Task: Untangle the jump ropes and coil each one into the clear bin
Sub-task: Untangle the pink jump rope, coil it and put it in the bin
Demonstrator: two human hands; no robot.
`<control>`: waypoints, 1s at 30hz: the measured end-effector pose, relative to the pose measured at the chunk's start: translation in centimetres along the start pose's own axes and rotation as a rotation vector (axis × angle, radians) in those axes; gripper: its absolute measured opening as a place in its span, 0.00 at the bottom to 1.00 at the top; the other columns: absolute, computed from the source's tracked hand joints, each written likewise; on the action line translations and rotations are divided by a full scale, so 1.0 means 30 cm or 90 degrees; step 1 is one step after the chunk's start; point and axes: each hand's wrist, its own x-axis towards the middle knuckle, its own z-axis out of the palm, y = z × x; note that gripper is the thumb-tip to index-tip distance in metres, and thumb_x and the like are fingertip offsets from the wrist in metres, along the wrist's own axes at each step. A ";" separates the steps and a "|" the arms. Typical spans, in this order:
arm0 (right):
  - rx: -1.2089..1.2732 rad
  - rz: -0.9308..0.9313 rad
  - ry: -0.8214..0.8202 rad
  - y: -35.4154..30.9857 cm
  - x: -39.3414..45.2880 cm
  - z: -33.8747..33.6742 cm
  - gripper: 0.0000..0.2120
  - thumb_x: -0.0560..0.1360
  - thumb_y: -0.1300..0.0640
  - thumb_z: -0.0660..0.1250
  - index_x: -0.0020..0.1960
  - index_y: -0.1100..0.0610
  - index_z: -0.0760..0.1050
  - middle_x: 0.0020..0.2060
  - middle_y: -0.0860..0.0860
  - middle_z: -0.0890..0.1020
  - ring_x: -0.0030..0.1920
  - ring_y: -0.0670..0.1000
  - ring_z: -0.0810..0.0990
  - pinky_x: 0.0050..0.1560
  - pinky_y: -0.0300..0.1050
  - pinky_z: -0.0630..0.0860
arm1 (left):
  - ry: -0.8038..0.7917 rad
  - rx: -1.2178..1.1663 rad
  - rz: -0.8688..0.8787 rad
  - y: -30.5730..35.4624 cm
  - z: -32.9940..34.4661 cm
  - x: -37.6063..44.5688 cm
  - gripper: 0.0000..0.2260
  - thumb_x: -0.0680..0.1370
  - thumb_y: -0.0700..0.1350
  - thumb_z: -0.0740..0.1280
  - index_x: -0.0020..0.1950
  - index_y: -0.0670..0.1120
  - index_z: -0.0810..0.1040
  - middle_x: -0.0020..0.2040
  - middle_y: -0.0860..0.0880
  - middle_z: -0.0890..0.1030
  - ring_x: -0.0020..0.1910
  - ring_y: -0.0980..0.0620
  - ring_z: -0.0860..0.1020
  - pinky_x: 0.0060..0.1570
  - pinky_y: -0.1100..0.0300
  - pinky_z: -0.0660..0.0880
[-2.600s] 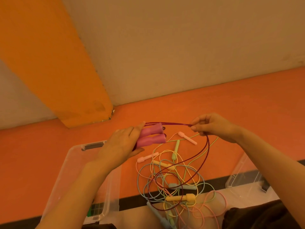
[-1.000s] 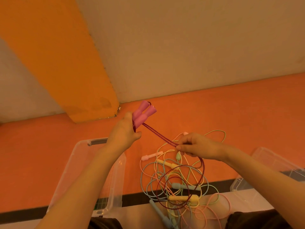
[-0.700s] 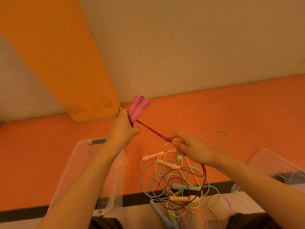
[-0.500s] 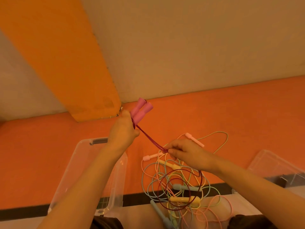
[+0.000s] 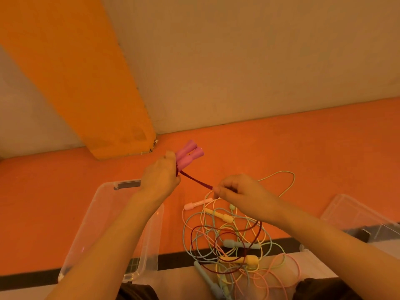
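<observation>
While left hand (image 5: 160, 180) grips both pink handles (image 5: 188, 156) up off floor, right hand (image 5: 242, 194) pinches maroon rope (image 5: 194, 180) just beside it, cord taut between. Rest of rope loops down into pastel tangle (image 5: 233, 241) under right wrist. Clear bin (image 5: 104, 213) under left forearm.

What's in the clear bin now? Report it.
Seemingly empty: no rope shows through the clear bin; the left hand holds the pink handles above the floor.

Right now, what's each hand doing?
Left hand: grips both pink handles.
Right hand: pinches the maroon cord.
</observation>
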 end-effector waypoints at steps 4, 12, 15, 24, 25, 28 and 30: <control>-0.031 0.005 0.001 0.009 0.006 -0.001 0.10 0.79 0.56 0.62 0.50 0.56 0.81 0.30 0.45 0.74 0.29 0.41 0.70 0.31 0.35 0.63 | -0.003 0.004 -0.004 -0.001 0.006 0.007 0.17 0.74 0.43 0.69 0.57 0.42 0.65 0.54 0.41 0.77 0.52 0.39 0.77 0.38 0.54 0.65; -0.108 -0.060 0.024 -0.024 0.000 -0.029 0.08 0.77 0.54 0.67 0.47 0.56 0.83 0.33 0.42 0.78 0.35 0.41 0.75 0.37 0.38 0.70 | -0.035 0.089 0.040 0.011 0.041 0.003 0.15 0.75 0.43 0.67 0.57 0.43 0.65 0.55 0.42 0.78 0.52 0.39 0.78 0.38 0.54 0.66; -0.179 -0.148 0.025 -0.053 -0.012 -0.019 0.11 0.75 0.51 0.64 0.44 0.56 0.82 0.35 0.49 0.82 0.36 0.49 0.78 0.39 0.50 0.73 | -0.043 0.092 0.051 0.024 0.053 0.005 0.16 0.75 0.44 0.68 0.58 0.43 0.65 0.56 0.42 0.77 0.52 0.40 0.78 0.38 0.54 0.66; -0.265 -0.276 0.001 -0.094 -0.031 0.019 0.11 0.75 0.52 0.63 0.41 0.57 0.79 0.34 0.50 0.80 0.36 0.51 0.77 0.34 0.50 0.73 | -0.048 0.120 0.112 0.043 0.072 -0.006 0.17 0.75 0.49 0.67 0.58 0.44 0.66 0.55 0.44 0.78 0.52 0.40 0.78 0.38 0.54 0.66; -0.256 -0.279 0.016 -0.093 -0.029 0.009 0.10 0.75 0.52 0.64 0.41 0.56 0.80 0.34 0.49 0.81 0.35 0.50 0.76 0.33 0.48 0.72 | -0.042 0.143 0.140 0.048 0.078 -0.010 0.16 0.76 0.49 0.66 0.59 0.45 0.66 0.55 0.44 0.78 0.52 0.41 0.78 0.38 0.54 0.66; -0.208 -0.255 0.039 -0.081 -0.018 -0.012 0.12 0.75 0.50 0.62 0.43 0.54 0.81 0.35 0.48 0.82 0.35 0.48 0.77 0.34 0.47 0.73 | -0.034 0.195 0.242 0.068 0.089 -0.022 0.16 0.77 0.52 0.62 0.60 0.46 0.67 0.55 0.46 0.78 0.53 0.42 0.78 0.38 0.56 0.65; -0.153 -0.215 0.032 -0.074 -0.015 -0.021 0.12 0.76 0.50 0.62 0.45 0.54 0.81 0.37 0.45 0.82 0.36 0.41 0.76 0.38 0.45 0.74 | -0.042 0.207 0.302 0.087 0.088 -0.032 0.17 0.79 0.55 0.60 0.61 0.46 0.67 0.56 0.46 0.77 0.53 0.43 0.78 0.40 0.56 0.66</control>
